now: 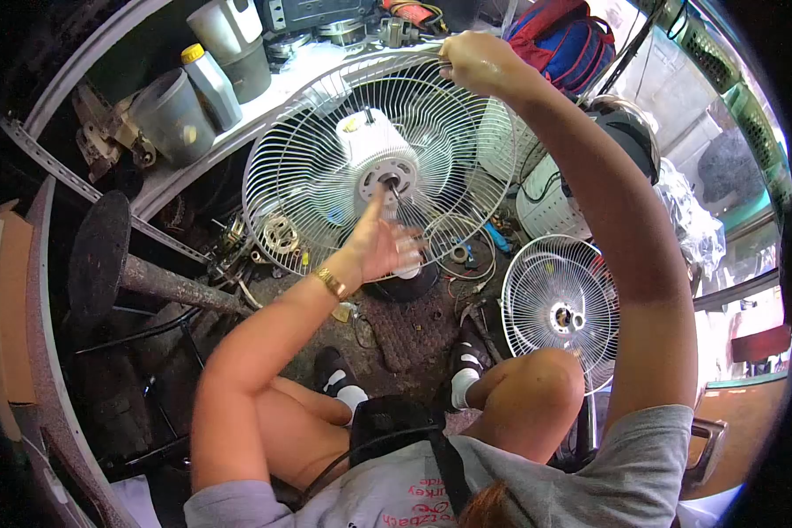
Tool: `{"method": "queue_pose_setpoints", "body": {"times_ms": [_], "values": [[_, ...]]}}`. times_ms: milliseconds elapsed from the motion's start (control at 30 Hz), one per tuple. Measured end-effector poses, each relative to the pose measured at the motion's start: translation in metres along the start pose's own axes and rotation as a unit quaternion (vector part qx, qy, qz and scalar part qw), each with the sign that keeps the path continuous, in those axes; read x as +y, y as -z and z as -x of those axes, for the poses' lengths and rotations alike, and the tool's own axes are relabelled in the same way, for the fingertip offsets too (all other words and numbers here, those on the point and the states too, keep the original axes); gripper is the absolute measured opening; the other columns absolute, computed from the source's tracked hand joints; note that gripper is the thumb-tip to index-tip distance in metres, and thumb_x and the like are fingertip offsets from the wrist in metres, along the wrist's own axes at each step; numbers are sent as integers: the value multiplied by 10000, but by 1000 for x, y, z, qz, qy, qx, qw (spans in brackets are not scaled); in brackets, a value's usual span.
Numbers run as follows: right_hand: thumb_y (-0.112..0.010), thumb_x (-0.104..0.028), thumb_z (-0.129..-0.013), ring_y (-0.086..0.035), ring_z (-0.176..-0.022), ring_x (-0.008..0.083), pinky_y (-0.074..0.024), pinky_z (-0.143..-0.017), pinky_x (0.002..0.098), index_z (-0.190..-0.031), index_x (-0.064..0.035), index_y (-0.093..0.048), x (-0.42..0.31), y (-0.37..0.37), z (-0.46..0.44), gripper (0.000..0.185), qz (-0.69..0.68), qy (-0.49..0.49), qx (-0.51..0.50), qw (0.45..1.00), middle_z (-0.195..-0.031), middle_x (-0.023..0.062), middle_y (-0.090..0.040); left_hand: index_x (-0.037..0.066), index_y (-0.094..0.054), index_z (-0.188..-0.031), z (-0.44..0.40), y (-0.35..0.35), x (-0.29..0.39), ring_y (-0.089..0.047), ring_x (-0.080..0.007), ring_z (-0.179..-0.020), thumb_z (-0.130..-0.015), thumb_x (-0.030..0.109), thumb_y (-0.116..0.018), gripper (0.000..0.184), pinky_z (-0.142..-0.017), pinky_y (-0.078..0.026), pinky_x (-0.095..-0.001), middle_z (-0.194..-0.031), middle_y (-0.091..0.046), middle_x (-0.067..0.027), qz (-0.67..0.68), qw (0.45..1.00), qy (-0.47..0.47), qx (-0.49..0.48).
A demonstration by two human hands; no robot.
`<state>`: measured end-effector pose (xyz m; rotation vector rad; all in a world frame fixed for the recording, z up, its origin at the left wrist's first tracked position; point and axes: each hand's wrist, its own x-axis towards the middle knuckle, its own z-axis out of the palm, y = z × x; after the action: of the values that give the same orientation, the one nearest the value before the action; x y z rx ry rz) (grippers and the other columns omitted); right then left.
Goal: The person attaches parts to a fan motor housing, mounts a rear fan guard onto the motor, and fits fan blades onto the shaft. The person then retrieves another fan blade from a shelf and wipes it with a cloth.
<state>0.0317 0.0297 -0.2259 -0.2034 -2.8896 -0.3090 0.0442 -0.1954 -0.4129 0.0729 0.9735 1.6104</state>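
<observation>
"Where was the work?"

"Near the centre of the frame: a large wire guard [440, 158] stood tilted around the white motor housing [374, 139] of a fan, above its dark base [405, 285]."

"And the hands?"

"The right hand [480, 63], top centre, was curled around the guard's upper rim. The left hand [384, 248] was spread wide, holding nothing I could see, one finger pointing up at the shaft [394, 186]. Whether it touched the hub, I couldn't tell."

"Which step was that?"

"I judged it to be handling the guard at the motor: steadying or turning it with the right, checking the centre with the left. Fitting or removing, one view didn't settle."

"What did the next move call for?"

"Probably a firm hold on the rim, keeping the guard's middle square to the shaft, with the left fingers free for the hub."

"Anything nearby?"

"A smaller wire guard [537, 326] at lower right, and a hammer [476, 319] on the floor beside a foot."
</observation>
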Motion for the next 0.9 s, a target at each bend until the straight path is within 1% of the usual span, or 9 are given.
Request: {"method": "queue_pose_setpoints", "body": {"times_ms": [67, 167, 233, 333, 567, 733, 767, 833, 900], "values": [[-619, -227, -729, -628, -828, 328, -500, -718, 414, -898, -70, -658, -2, 8, 3, 234, -4, -10, 9, 1000, -880, 169, -643, 55, -27, -1406, -19, 4, 13, -151, -420, -1315, -668, 824, -339, 1110, -1063, -125, -519, -1432, -80, -258, 88, 996, -31, -16], [-641, -250, -715, -629, -834, 325, -497, -721, 419, -904, -83, -661, -5, 12, 3, 253, -29, -12, 6, 999, -877, 161, -647, 61, 41, -1402, -29, 6, 22, -181, -417, -1308, -692, 826, -263, 1087, -1068, -62, -522, -1424, -88, -269, 127, 991, -30, -15], [-693, -263, -676, -620, -682, 337, -469, -616, 413, -841, -30, -658, 3, 6, -10, 288, -51, 21, 11, 998, -746, 191, -626, 58, 2, -1402, -35, 6, 25, -212, -431, -1292, -694, 826, -264, 1077, -1065, -28, -527, -1415, -114, -277, 143, 989, -37, -8], [-717, -258, -635, -614, -632, 320, -455, -578, 397, -824, -16, -659, 13, 2, -11, 313, -103, 40, 15, 994, -707, 181, -624, 44, -69, -1390, -39, 3, 24, -224, -450, -1281, -687, 809, -348, 1076, -1049, 11, -557, -1403, -160, -277, 204, 977, -60, -12], [-751, -343, -595, -635, -757, 284, -477, -664, 384, -900, -70, -663, 27, 0, 14, 418, -149, 53, 37, 987, -803, 140, -651, 48, -105, -1390, -45, -4, 14, -184, -427, -1304, -763, 725, -371, 960, -1073, -19, -517, -1407, -173, -247, 311, 944, -109, 5], [-723, -293, -668, -604, -666, 236, -467, -628, 328, -951, -82, -656, 39, -8, 92, 360, -238, 29, 187, 953, -738, 105, -628, 71, -294, -1311, -47, -5, 24, -337, -429, -1218, -758, 650, -495, 825, -1044, -150, -560, -1303, -354, -201, 361, 923, -125, 50], [-714, -257, -689, -591, -639, 213, -460, -618, 312, -959, -80, -656, 48, -13, 116, 328, -269, 3, 232, 935, -714, 94, -619, 75, -344, -1283, -51, -5, 24, -361, -422, -1199, -771, 621, -505, 765, -1034, -196, -564, -1281, -386, -194, 393, 910, -116, 70], [-690, -195, -720, -573, -644, 167, -447, -619, 296, -989, -66, -647, 80, -40, 180, 301, -316, -159, 158, 922, -736, 82, -625, 84, -413, -1226, -58, 9, 23, -391, -415, -1165, -785, 572, -522, 667, -1013, -252, -562, -1238, -433, -184, 429, 897, -109, -3], [-678, -158, -707, -571, -670, 144, -444, -625, 296, -1002, -53, -642, 131, -96, 256, 315, -422, -264, 134, 857, -782, 91, -641, 101, -355, -1282, -46, -7, 20, -366, -418, -1194, -784, 580, -520, 710, -1021, -245, -557, -1273, -399, -180, 330, 934, -128, 42]]}}
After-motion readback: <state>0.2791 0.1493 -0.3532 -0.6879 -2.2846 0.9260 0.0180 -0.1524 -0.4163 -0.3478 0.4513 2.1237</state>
